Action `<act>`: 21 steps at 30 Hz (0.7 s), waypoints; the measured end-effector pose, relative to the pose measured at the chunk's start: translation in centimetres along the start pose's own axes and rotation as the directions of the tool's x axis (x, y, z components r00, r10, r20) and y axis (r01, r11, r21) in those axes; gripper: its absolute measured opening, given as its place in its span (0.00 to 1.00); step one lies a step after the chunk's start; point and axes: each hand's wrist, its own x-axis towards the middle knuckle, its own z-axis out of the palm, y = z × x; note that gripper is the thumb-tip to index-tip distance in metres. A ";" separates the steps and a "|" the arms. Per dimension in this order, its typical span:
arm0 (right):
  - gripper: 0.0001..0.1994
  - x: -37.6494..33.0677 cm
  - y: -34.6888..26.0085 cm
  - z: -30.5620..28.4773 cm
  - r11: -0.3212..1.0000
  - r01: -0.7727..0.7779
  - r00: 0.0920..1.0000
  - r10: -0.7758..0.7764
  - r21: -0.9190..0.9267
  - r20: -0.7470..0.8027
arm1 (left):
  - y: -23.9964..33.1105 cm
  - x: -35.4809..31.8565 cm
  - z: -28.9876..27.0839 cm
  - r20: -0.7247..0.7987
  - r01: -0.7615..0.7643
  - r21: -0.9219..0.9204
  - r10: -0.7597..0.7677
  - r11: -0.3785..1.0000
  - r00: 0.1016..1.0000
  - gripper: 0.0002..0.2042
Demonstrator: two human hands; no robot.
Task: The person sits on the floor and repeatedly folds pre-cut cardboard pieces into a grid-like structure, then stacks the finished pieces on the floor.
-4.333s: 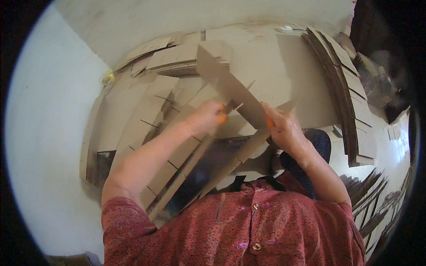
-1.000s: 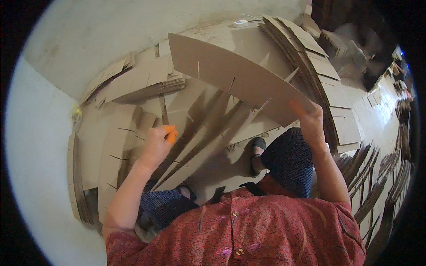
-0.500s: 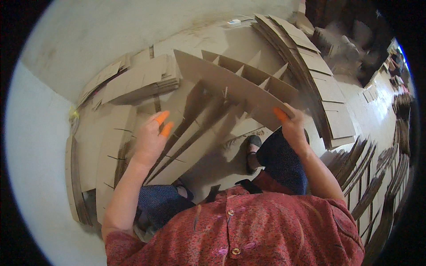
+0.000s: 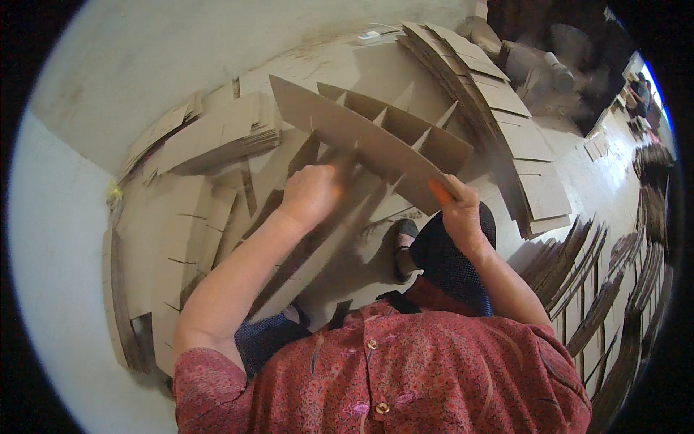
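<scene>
My right hand (image 4: 461, 217) grips the near right end of a cardboard divider (image 4: 369, 142), thumb in front and fingers behind. The divider is a grid of slotted brown strips, held tilted over the floor; one long strip faces me, and shorter strips cross behind it. My left hand (image 4: 311, 195) is closed, knuckles up, at the near side of the grid by the cross strips that stick out toward me. Its fingertips are blurred, so what they pinch is hidden. Orange finger covers show on both hands.
Slotted cardboard sheets (image 4: 210, 141) lie stacked at the left, with more upright sheets (image 4: 173, 253) nearer me. A long row of cardboard (image 4: 531, 137) curves along the right. Bundled strips (image 4: 578, 282) stand at lower right. A white power strip (image 4: 369, 37) lies by the wall.
My left hand has moved right and forward to the grid, its fingers curling from a loose pinch. The right hand keeps its grip; the divider sits slightly further left in view.
</scene>
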 end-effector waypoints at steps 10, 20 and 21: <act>0.05 1.9 -0.7 0.5 0.999 0.040 0.999 -0.040 0.025 0.002 | -0.7 0.4 1.5 -0.060 -0.040 0.012 0.041 0.999 0.997 0.07; 0.05 -1.3 1.0 -0.6 0.999 -0.003 0.998 0.005 -0.037 0.061 | -0.1 0.4 1.7 -0.056 0.044 0.005 -0.044 0.999 0.997 0.08; 0.05 -1.4 0.9 -0.7 0.999 -0.012 0.998 0.015 -0.043 0.067 | 0.0 0.3 1.7 -0.037 0.054 0.012 -0.054 0.998 0.998 0.07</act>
